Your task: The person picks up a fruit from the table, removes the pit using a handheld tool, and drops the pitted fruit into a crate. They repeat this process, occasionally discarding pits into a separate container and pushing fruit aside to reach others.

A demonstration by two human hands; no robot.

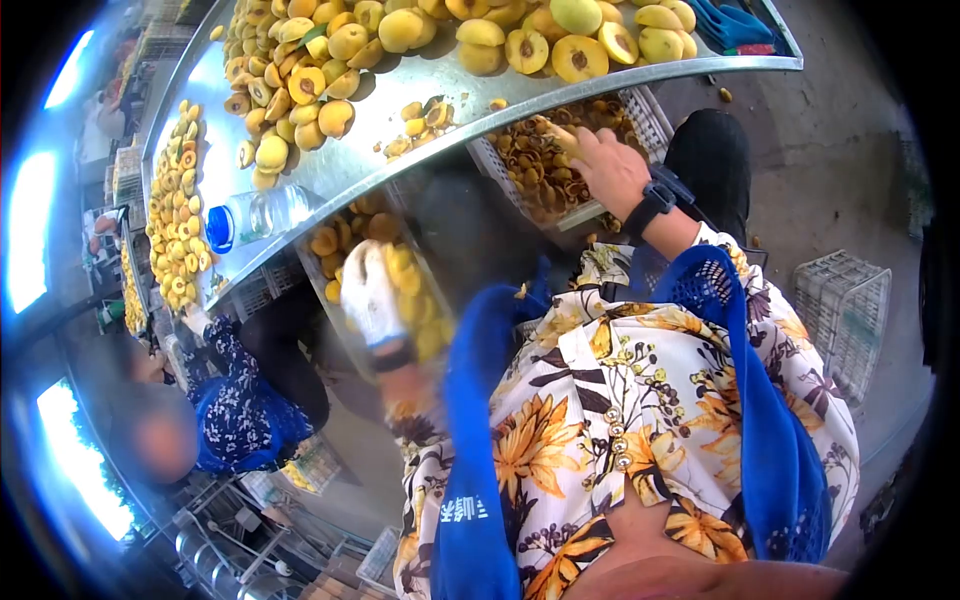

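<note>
My left hand (372, 296), in a white glove with a dark band at the wrist, hangs low over a crate of yellow fruit halves (428, 318). The glove is blurred and its fingers do not show clearly. My right hand (612, 172) is bare, with a black watch (652, 203) on the wrist. It is closed around a slim tan thing (556, 132) that I cannot make out. Below that hand stands a white crate (655, 118) filled with brown-orange fruit scraps (535, 165).
A metal table (375, 180) holds heaped apricot-like fruit (345, 42), many halved, a blue-capped bottle (265, 212) and a teal cloth (728, 25). Another person (245, 405) works at its left end. An upturned-looking white crate (843, 310) stands on the floor at right.
</note>
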